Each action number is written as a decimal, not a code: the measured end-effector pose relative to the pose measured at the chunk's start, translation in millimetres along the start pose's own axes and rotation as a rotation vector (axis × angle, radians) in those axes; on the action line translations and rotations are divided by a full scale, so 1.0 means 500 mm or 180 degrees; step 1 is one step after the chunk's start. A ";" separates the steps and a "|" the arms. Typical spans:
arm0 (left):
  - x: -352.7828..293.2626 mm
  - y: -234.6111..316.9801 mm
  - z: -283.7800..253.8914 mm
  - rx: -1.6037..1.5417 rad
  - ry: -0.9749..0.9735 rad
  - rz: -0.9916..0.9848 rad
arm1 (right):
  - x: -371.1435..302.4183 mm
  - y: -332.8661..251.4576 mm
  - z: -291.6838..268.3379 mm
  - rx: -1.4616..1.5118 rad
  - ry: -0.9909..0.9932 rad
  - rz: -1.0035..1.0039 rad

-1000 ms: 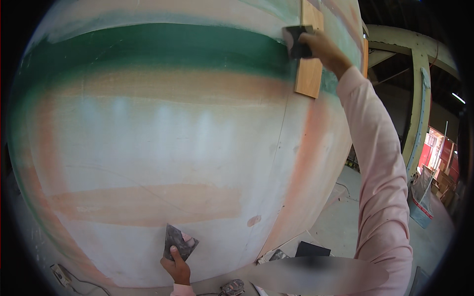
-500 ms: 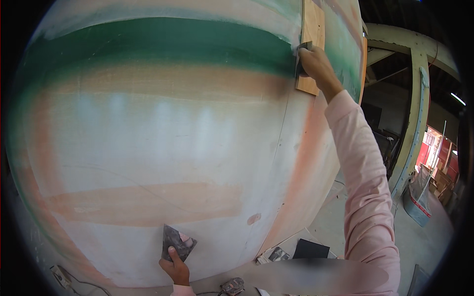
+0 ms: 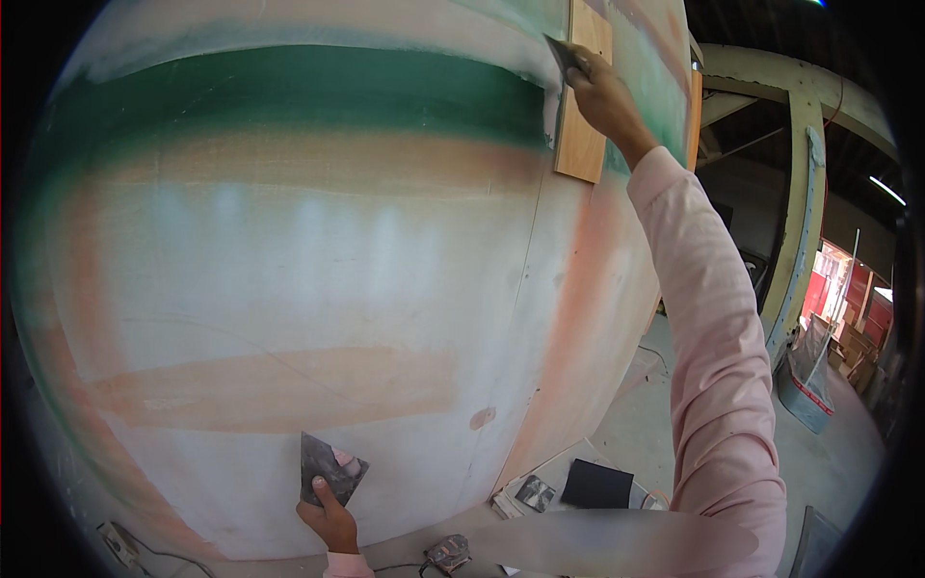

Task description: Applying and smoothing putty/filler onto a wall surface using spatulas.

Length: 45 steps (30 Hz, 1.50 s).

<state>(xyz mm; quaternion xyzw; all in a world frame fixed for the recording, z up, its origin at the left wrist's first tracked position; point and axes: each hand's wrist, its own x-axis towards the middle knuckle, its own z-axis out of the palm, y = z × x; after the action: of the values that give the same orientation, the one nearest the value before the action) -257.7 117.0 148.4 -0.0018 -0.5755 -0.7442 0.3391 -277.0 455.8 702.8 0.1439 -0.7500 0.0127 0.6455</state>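
My right hand (image 3: 607, 96) is raised at the upper right, closed on a dark, thin putty spreader (image 3: 561, 53) whose pointed corner aims up and left. Behind it a wooden strip (image 3: 581, 144) stands upright against the big curved panel (image 3: 337, 279). Beside the strip's left edge, a pale smear (image 3: 551, 114) meets the right end of the green band (image 3: 318, 91). Low in front of the panel, my left hand (image 3: 330, 528) grips a dark, stained plate (image 3: 323, 467) with its thumb on top. A small pink lump of putty (image 3: 343, 457) sits on that plate.
On the floor at the panel's foot lie a dark power tool (image 3: 448, 554) with a cord and a pale board (image 3: 515, 499) carrying a black sheet (image 3: 597, 484). A post (image 3: 795, 212) and a plastic-covered tub (image 3: 806, 400) stand to the right.
My right hand has lifted the spreader up along the wooden strip and tilted it, uncovering the pale smear. The view has shifted slightly; my left hand still holds the plate low.
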 end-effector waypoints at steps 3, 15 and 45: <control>0.004 -0.014 -0.003 0.0044 0.0082 0.0024 | 0.006 -0.018 0.000 -0.0078 -0.0166 0.0063; 0.007 -0.036 -0.004 -0.0082 0.0053 -0.0031 | 0.096 0.020 -0.023 -0.0295 -0.0598 -0.0235; -0.007 0.050 -0.007 -0.0016 -0.0025 0.0051 | -0.278 -0.090 0.000 -0.0209 -0.1391 -0.0126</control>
<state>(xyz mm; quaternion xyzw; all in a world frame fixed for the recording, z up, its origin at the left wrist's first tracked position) -240.7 112.9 167.4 -0.0103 -0.5750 -0.7428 0.3428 -249.3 440.3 560.3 0.1368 -0.8691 -0.0558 0.4721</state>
